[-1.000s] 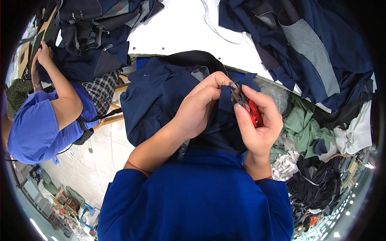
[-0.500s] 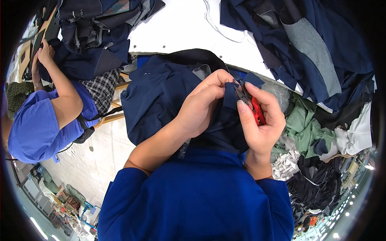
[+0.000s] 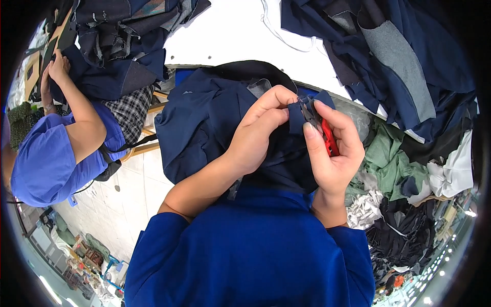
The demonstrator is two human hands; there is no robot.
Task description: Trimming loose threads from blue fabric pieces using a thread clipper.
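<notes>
A navy blue garment [image 3: 199, 123] lies bunched over my lap and against the table edge. My left hand [image 3: 258, 128] pinches a narrow strip of it between thumb and fingers. In my right hand [image 3: 337, 146] are thread snips [image 3: 329, 139] with red handles and dark blades. Their tips point up and left, at the edge of the navy strip close to my left fingertips. My right thumb and index finger also sit against the cloth there. Fingers and folds partly hide the blade tips, so whether they touch a thread I cannot tell.
A white table [image 3: 230, 38] runs along the far side, with a navy and grey garment pile [image 3: 404, 66] at right and dark garments [image 3: 117, 51] at left. Green cloth [image 3: 388, 158] and dark scraps [image 3: 404, 230] lie to my right. A co-worker in a blue shirt [image 3: 51, 158] sits at left.
Both hands keep their hold on the garment and the snips. They have shifted very slightly to the right, and the strip between them has turned a little.
</notes>
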